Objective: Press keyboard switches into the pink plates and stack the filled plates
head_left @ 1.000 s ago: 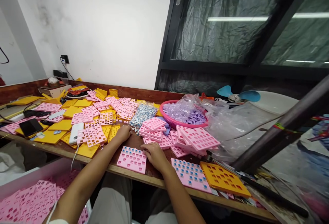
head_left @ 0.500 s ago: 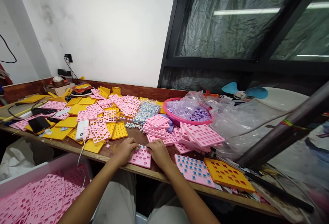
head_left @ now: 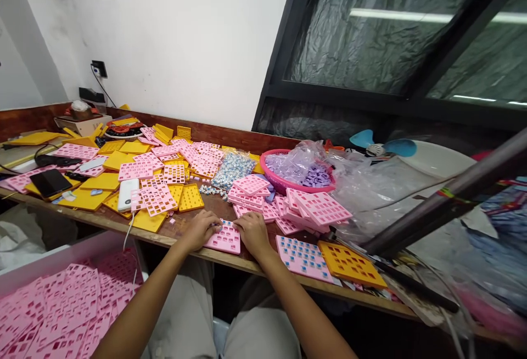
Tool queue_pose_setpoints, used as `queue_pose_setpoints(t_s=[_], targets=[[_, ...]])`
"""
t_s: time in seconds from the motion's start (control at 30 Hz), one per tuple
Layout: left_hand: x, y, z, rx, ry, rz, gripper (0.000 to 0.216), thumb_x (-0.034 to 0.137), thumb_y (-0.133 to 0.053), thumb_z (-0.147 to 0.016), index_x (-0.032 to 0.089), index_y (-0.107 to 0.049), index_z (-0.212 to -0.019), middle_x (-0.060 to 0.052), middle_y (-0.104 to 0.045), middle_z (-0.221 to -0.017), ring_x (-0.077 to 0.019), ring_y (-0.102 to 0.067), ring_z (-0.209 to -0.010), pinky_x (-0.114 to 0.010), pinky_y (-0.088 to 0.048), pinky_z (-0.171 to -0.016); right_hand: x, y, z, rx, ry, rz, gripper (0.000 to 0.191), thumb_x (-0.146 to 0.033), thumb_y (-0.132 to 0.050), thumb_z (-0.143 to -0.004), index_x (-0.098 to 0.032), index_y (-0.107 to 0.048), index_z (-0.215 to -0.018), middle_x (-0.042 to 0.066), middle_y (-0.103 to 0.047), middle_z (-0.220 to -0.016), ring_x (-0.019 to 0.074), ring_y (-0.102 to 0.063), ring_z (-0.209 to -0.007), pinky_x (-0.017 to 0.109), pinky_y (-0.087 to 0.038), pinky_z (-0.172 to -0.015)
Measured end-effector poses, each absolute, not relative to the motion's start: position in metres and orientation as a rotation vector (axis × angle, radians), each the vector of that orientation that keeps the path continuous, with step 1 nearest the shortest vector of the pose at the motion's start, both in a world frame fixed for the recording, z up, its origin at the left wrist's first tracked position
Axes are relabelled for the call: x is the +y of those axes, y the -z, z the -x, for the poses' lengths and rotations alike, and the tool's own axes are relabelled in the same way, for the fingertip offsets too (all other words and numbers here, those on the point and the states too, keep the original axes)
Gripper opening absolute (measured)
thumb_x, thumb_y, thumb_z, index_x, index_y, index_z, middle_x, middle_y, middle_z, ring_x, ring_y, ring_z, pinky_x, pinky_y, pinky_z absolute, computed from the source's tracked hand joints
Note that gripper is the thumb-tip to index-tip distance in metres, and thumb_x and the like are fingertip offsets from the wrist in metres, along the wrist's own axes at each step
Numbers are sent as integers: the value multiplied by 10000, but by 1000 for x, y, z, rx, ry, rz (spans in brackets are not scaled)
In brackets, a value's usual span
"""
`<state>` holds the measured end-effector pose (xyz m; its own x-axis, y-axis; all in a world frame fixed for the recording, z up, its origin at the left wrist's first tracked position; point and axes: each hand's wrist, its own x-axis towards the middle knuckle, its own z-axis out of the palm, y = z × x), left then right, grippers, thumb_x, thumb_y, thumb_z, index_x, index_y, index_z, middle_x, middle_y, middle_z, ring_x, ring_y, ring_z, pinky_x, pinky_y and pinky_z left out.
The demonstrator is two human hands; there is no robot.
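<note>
A pink plate with rows of square holes lies flat at the table's front edge, a few blue-and-white pieces in its far rows. My left hand rests at its far left corner, fingers bent and pressed together over the holes; what is under the fingertips is too small to make out. At the far right corner my right hand has curled fingers touching the plate, their tips partly hidden. To the right lies another pink plate filled with rows of blue pieces, beside an orange plate with holes.
Beyond my hands are a stack of pink plates, a bag of blue-and-white pieces and a pink basket of purple parts. A white power bank with a cable lies left. A bin of pink plates stands below; a dark pole slants at right.
The view has shifted slightly, so the scene sits a little higher and further left. Both hands stay at the plate's far corners; the left fingers have moved slightly over the holes.
</note>
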<state>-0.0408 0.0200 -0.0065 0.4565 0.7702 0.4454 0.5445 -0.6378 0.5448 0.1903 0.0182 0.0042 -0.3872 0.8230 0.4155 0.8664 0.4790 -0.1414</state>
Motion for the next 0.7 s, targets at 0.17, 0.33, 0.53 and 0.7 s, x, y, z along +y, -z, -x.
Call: queue_pose_setpoints(t_s=[0.17,0.33,0.53,0.7], targets=[[20,10,44,1077,-1006,-2362,204,240,-572,-960,220,-734,-1082,-64,-714,-1052,-209,-570,-1008,-350,-460,-921,0,-4,-190,-2440,249,1359,257,-278,-493,-1018,-207,-700,-1152,89,-715,-1085,241,-547,-1097,410,-315,-1011],[16,6,42,1128,-948,-2454,273,268,-537,-977,237,-716,-1180,-80,-697,-1080,-222,-553,-1027,-373,-460,-938,-18,-9,-187,-2477,257,1363,313,-264,-448,-1026,-181,-632,-1265,117,-669,-1226,256,-506,-1188,413,-321,-1028],[17,1,36,1227,-911,-2493,233,274,-606,-933,222,-733,-1121,-77,-685,-1005,-228,-557,-976,-360,-471,-876,-15,-16,-187,-2478,231,1344,281,-269,-498,-1002,-175,-661,-1212,109,-685,-1158,254,-534,-1143,403,-337,-1017],[15,-2,39,1149,-1045,-2438,175,246,-606,-925,196,-703,-1062,-74,-686,-1013,-223,-575,-978,-350,-475,-870,9,-30,-193,-2495,97,1298,229,-320,-544,-988,-212,-724,-1078,74,-718,-1025,227,-596,-1022,366,-381,-935]])
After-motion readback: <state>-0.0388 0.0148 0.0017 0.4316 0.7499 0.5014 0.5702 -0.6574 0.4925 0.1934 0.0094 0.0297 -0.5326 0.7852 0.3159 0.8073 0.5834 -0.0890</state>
